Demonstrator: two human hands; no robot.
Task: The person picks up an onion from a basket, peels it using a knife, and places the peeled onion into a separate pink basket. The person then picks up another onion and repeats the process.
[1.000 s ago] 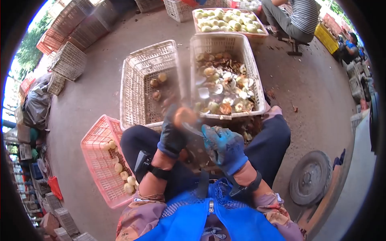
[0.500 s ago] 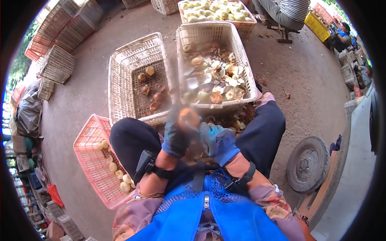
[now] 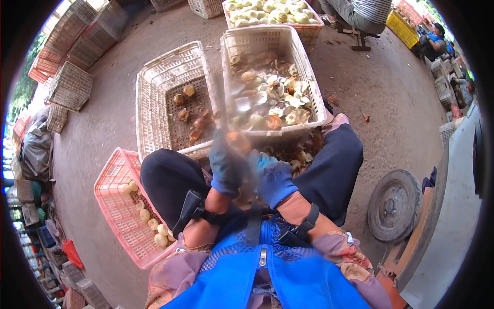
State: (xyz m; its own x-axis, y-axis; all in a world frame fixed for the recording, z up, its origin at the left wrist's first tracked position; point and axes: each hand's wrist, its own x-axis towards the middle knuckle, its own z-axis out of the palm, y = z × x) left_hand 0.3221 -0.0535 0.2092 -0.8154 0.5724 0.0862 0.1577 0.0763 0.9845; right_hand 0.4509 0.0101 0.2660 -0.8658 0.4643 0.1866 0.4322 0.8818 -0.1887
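My left hand (image 3: 226,164), in a blue glove, is closed around a brown-skinned onion (image 3: 237,142) between my knees. Beside it, my right hand (image 3: 272,177), also gloved in blue, has its fingers curled; what they hold is hidden by blur. Just beyond the hands stands a white crate (image 3: 314,98) with onions, peelings and pale scraps. To its left, another white crate (image 3: 154,103) holds several brown onions (image 3: 189,90). A pink crate (image 3: 116,198) by my left knee contains several peeled onions (image 3: 153,224).
A crate heaped with pale onions (image 3: 272,13) stands at the top, near a seated person (image 3: 360,15). A wheel (image 3: 394,206) lies at the right beside a metal panel (image 3: 445,226). Stacked crates (image 3: 72,86) are at the upper left; other people are at the upper right.
Both hands have shifted slightly up and left, the left one still around the onion. The crates appear slightly higher and further left in view.
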